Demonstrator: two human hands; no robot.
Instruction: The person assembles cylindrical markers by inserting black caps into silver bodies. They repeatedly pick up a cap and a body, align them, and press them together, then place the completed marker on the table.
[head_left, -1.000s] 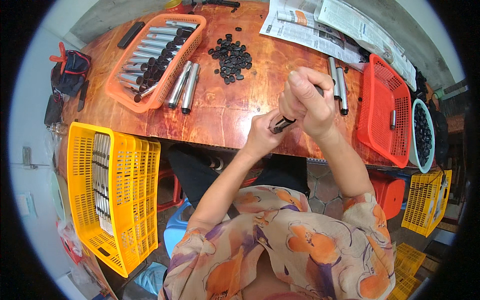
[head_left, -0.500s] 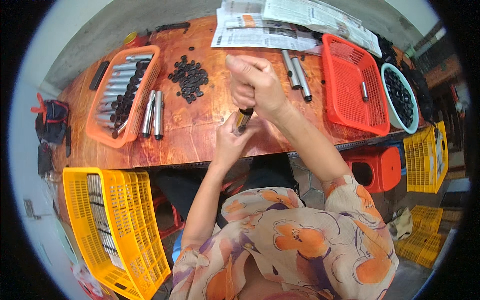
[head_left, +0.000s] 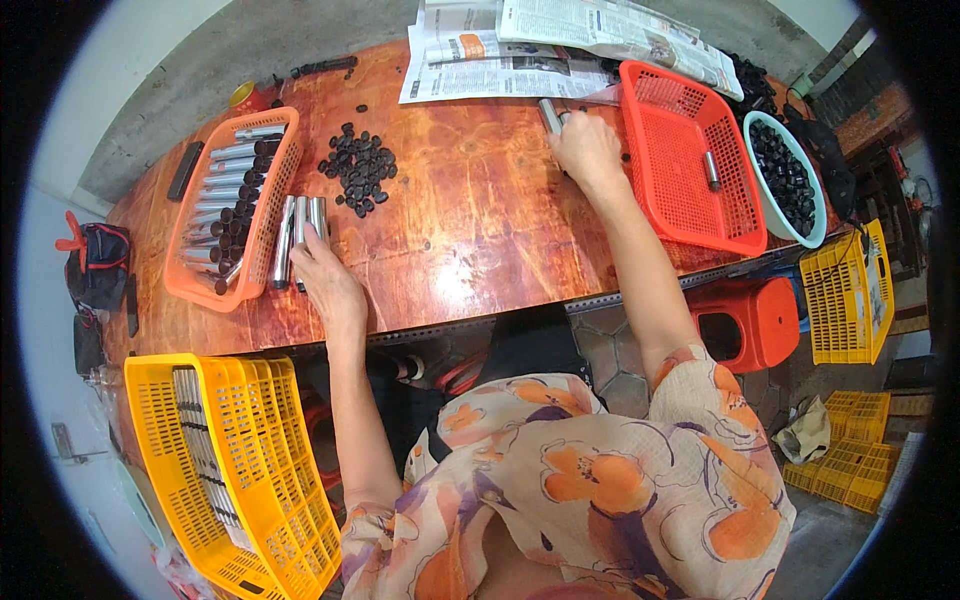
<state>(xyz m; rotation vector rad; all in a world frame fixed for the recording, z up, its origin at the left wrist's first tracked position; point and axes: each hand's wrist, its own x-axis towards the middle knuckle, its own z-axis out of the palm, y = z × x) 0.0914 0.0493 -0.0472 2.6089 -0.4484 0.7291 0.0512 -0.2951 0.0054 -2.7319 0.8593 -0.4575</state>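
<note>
On the left of the table, my left hand (head_left: 332, 278) has its fingers around a silver metal tube (head_left: 318, 212). That tube lies alongside other metal tubes (head_left: 286, 240) with black ends, next to an orange basket (head_left: 288, 165). My right hand (head_left: 588, 150) reaches far over the table, fingers curled down over a silver metal tube (head_left: 549, 116). Its fingertips are hidden, as is most of what lies beneath them. A heap of small black plastic caps (head_left: 360, 172) sits between the hands, nearer the left one.
Rows of tubes fill the orange basket. One short tube (head_left: 712, 171) lies in a red basket (head_left: 640, 200); a pale bowl (head_left: 752, 150) of black pieces stands beside it. Newspapers (head_left: 480, 80) cover the back edge. A yellow crate (head_left: 270, 440) stands lower left, a red stool (head_left: 765, 320) lower right.
My hands were together at the middle around a tube. They have parted: the left went left with a tube to those by the orange basket, the right to the tubes near the red basket.
</note>
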